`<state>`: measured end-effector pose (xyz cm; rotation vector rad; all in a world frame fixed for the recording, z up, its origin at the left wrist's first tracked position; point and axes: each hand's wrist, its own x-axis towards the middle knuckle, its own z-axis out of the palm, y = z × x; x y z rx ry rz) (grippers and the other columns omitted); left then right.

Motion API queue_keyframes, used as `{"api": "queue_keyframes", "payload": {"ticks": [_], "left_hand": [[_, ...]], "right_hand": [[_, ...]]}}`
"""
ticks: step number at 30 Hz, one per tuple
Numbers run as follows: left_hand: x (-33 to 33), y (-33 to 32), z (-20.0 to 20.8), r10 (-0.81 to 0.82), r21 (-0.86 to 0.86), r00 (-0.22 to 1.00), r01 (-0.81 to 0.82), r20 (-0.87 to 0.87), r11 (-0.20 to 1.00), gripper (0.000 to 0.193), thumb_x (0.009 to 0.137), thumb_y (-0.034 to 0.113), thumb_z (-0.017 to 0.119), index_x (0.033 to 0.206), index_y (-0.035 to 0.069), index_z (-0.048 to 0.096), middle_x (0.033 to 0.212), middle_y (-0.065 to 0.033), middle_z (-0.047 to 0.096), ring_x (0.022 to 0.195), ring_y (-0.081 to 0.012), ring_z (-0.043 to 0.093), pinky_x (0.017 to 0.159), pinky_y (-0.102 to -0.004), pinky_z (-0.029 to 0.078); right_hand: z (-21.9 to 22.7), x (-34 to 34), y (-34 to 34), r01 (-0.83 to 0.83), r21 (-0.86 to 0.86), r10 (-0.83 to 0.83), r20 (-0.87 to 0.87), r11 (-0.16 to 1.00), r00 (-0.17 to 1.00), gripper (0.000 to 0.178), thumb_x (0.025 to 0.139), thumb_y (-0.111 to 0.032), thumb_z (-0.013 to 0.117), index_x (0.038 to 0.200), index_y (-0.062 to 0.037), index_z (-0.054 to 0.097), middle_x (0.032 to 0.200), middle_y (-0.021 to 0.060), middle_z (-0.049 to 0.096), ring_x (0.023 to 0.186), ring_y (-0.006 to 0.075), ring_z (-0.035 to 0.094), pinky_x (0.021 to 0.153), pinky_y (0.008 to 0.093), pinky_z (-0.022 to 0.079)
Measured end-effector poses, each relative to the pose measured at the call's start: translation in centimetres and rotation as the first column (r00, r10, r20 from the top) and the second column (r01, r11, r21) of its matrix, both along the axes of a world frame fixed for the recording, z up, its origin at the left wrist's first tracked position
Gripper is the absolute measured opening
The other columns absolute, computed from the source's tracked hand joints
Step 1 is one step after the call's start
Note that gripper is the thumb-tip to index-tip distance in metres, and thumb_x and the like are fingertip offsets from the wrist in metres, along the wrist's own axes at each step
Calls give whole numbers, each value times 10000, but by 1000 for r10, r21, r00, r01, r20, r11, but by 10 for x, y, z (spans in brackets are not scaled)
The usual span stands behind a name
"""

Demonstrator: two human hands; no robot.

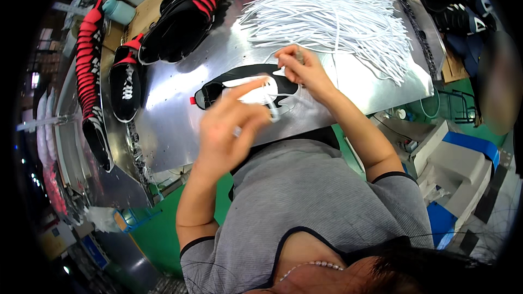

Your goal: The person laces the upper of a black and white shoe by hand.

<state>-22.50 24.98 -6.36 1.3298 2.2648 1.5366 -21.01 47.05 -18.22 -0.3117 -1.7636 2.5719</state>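
A black shoe upper [248, 72] with a white panel and a red tab lies on its side on the metal table. White lace [275, 113] loops out from its eyelet area toward me. My left hand [229, 128] is over the near side of the upper, smeared by motion; its index finger reaches across the white panel, and its grip is unclear. At the far right end of the upper, my right hand [306, 71] is closed in a pinch, with something small and greyish between its fingers that I cannot make out.
A wide bundle of white laces [327, 19] covers the back right of the metal table [169, 141]. Rows of black and red shoe uppers [180, 27] stand at the back left, with a laced upper [125, 84] near them. A grey bin [457, 169] stands at right.
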Motion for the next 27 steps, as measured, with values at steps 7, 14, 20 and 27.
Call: {"api": "queue_keyframes", "payload": {"ticks": [7,14,20,27], "left_hand": [[-18,19,-25,188,-9,962,-190,196,982,54,864,-52,656,899,-15,674,1083,-54,583,733,-44,548,612,-177,420],[-28,-16,-54,283,-330,945,-323,-162,887,170,920,154,642,999,5,668,1017,-134,650,849,-278,624,750,-363,489],[-69,-11,-84,424,-473,288,124,859,872,371,957,357,633,1014,-7,672,988,-130,685,940,-245,627,848,-376,482],[-49,0,-87,297,-295,273,-50,915,954,328,922,335,694,978,12,676,873,-43,678,690,-108,614,612,-233,476]], "right_hand": [[23,33,-22,-37,315,136,-297,949,945,157,953,-166,632,1052,-55,681,996,-14,570,769,40,514,579,195,408],[22,26,-34,25,-79,-23,19,997,1000,131,941,-140,654,983,-18,674,677,-49,540,563,15,446,498,194,318],[4,12,-48,13,116,-24,90,993,996,256,913,-122,668,1147,-23,634,742,-36,580,604,20,474,518,197,361],[5,27,-46,-21,381,-27,119,924,993,442,874,-112,702,1273,-53,523,788,30,645,721,99,582,668,282,469]]}}
